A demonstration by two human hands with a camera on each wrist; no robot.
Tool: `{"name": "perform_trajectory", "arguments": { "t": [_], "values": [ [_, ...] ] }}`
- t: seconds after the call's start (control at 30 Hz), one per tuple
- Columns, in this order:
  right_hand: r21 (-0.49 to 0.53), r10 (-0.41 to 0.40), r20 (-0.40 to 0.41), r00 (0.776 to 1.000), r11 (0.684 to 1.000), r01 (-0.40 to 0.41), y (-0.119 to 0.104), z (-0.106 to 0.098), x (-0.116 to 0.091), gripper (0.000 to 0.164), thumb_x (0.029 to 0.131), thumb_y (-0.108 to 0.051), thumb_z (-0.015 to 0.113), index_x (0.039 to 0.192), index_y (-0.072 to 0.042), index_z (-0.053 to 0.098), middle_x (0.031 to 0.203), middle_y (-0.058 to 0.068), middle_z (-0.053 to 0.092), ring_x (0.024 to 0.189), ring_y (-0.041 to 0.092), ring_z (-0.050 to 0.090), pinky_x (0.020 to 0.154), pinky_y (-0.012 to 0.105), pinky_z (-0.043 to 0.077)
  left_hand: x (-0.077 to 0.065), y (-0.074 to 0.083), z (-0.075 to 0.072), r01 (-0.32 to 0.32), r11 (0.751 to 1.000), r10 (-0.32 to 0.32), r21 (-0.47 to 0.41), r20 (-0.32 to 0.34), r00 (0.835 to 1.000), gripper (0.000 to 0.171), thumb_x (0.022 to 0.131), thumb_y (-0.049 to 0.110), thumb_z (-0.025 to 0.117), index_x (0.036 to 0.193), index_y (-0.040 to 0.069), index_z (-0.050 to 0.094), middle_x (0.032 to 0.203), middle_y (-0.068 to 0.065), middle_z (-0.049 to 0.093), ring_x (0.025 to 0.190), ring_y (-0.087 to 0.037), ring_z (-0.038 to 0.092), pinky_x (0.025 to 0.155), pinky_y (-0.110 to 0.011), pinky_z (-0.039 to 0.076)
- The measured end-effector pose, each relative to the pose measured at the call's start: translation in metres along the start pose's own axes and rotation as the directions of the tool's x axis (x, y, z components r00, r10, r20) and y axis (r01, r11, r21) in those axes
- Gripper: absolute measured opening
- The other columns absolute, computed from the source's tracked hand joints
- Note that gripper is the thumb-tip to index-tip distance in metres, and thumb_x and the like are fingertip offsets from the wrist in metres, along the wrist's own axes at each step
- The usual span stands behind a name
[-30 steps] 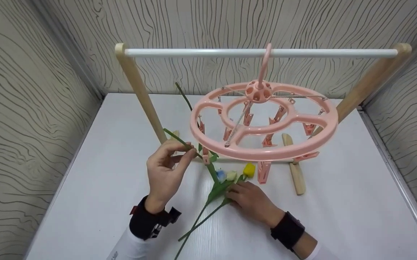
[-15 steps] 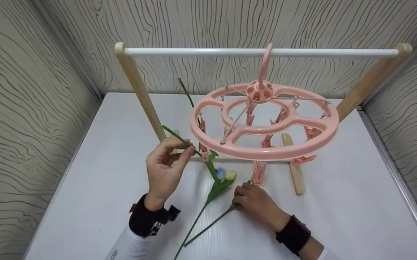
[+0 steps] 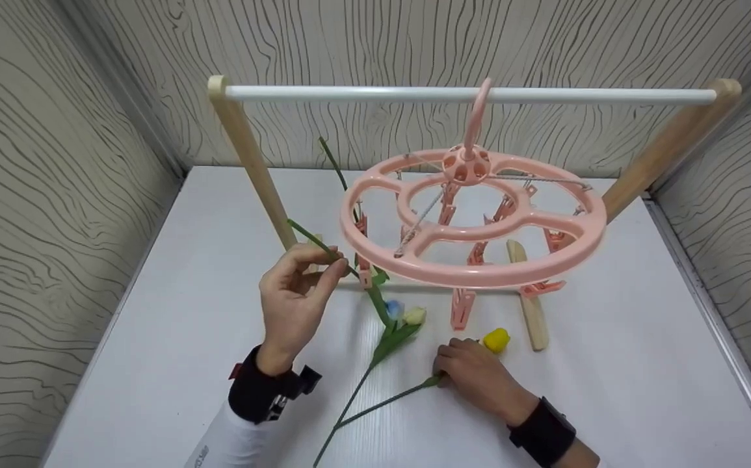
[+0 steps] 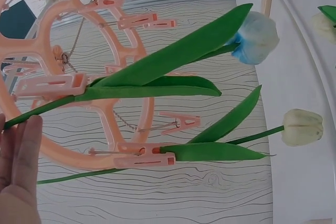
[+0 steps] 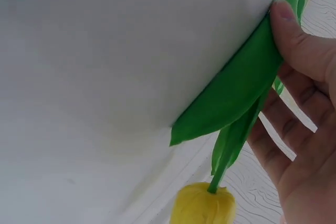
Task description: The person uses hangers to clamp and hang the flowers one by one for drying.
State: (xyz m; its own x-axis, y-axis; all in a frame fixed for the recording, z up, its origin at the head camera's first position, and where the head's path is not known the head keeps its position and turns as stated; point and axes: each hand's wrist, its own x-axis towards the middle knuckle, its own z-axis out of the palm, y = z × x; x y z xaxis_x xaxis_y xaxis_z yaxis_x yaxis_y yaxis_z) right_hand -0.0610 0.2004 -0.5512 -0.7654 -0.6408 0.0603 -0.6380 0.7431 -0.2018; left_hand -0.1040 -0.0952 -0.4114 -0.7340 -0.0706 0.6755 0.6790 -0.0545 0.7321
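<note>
Plainly, we see the left hand raised above the bench, its grip pinched by thumb and fingers on the stem of the blue tulip. That stem runs along a pink peg; whether the peg clamps it, we cannot tell. The bloom points down towards the bench, 2 long green leaves beside it.

Lower down, the right hand has its grip closed around the yellow tulip; in that wrist view we find the thumb on a broad leaf, the petals beyond the fingers. The tail of this stem seems to meet the stem of the cream tulip, which lies on the bench between the 2 hands.

Near the blue tulip, we see a white tulip hanging head down at another peg. Further out comes the round pink hanger, hooked over a white rail, more pegs dangling below it. 2 wooden posts bear the rail, and a wavy-lined wall stands behind.
</note>
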Motion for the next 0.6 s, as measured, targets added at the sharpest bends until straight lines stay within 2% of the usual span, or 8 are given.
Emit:
{"name": "perform_trajectory", "arguments": {
  "t": [0.13, 0.27, 0.43, 0.6],
  "values": [
    [0.051, 0.015, -0.014, 1.0, 0.999, -0.015, 0.002, -0.001, -0.006, 0.014, 0.084, -0.017, 0.089, 0.086, -0.019, 0.076, 0.086, -0.009, 0.072, 0.077, 0.008, 0.054, 0.068, 0.022, 0.05, 0.001, 0.002, 0.0, 0.012, 1.0, -0.012, 0.007, -0.003, 1.0, 0.016, 0.088, -0.018, 0.072, 0.101, -0.013, 0.067, 0.103, 0.008, 0.074, 0.092, -0.004, 0.075, 0.075, -0.022, 0.067],
    [0.148, 0.026, -0.03, 0.999, 0.989, -0.022, 0.004, -0.005, -0.013, 0.015, 0.084, -0.016, 0.089, 0.087, -0.019, 0.075, 0.086, -0.01, 0.071, 0.077, 0.005, 0.056, 0.07, 0.022, 0.055, 0.001, 0.001, 0.0, 0.019, 1.0, -0.019, 0.003, -0.004, 1.0, 0.015, 0.088, -0.018, 0.072, 0.101, -0.014, 0.067, 0.104, 0.01, 0.073, 0.092, -0.004, 0.075, 0.075, -0.021, 0.067],
    [0.268, 0.051, -0.074, 0.996, 0.963, -0.029, 0.005, -0.012, -0.021, 0.019, 0.083, -0.009, 0.089, 0.088, -0.02, 0.074, 0.085, -0.012, 0.07, 0.078, 0.001, 0.056, 0.069, 0.02, 0.056, 0.001, 0.001, 0.0, 0.027, 1.0, -0.027, 0.0, 0.0, 1.0, 0.015, 0.089, -0.017, 0.072, 0.102, -0.014, 0.066, 0.105, 0.012, 0.073, 0.093, -0.004, 0.075, 0.076, -0.02, 0.066],
    [0.384, 0.086, -0.132, 0.988, 0.923, -0.029, 0.006, -0.017, -0.027, 0.021, 0.083, -0.009, 0.088, 0.088, -0.022, 0.073, 0.086, -0.014, 0.071, 0.08, -0.002, 0.057, 0.068, 0.018, 0.056, 0.002, 0.001, 0.001, 0.021, 1.0, -0.021, -0.014, 0.008, 1.0, 0.015, 0.089, -0.018, 0.072, 0.103, -0.014, 0.066, 0.105, 0.012, 0.073, 0.094, -0.004, 0.075, 0.076, -0.021, 0.066]
  ]
}}
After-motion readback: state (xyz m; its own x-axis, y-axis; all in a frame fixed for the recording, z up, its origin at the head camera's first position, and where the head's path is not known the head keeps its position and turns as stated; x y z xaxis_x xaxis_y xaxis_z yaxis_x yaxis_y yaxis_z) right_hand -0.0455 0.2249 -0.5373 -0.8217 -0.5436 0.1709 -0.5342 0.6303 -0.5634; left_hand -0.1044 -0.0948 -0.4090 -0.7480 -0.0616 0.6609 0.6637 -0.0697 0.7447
